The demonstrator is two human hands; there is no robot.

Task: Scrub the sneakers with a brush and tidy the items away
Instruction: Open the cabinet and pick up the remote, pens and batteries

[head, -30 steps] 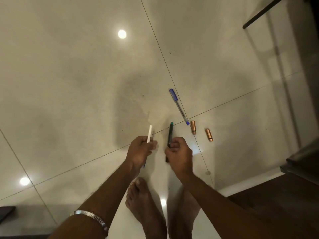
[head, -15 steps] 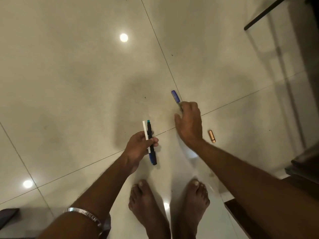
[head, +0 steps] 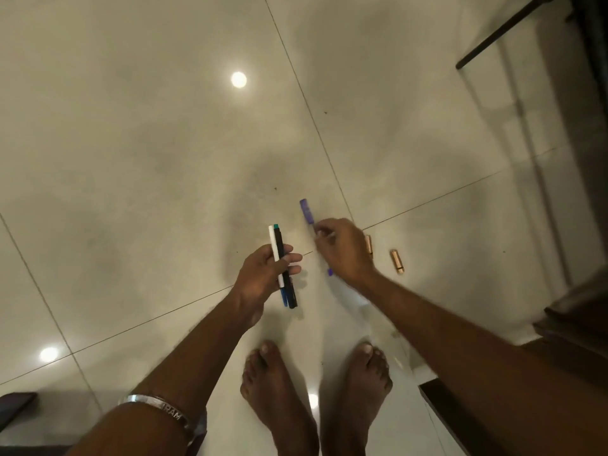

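My left hand [head: 268, 273] grips two pens side by side above the tiled floor: a white pen [head: 274, 245] and a black pen [head: 279, 246] with a teal cap end. My right hand [head: 343, 250] pinches a purple-blue pen [head: 306, 210], whose capped end sticks out above my fingers and whose tip shows below my palm. Two copper-coloured small cylinders lie on the floor to the right: one [head: 369, 243] partly hidden behind my right hand, the other [head: 397, 261] apart from it. No sneakers or brush are in view.
My bare feet [head: 279, 390] stand on glossy beige floor tiles [head: 131, 159] with ceiling light reflections. Dark wooden furniture [head: 575, 324] fills the right edge, and a thin dark table leg [head: 503, 31] crosses the top right. A dark object [head: 14, 406] sits at bottom left.
The black pen passed from my right hand into my left, beside the white pen. My right hand then reached out to the purple-blue pen and has lifted it off the floor.
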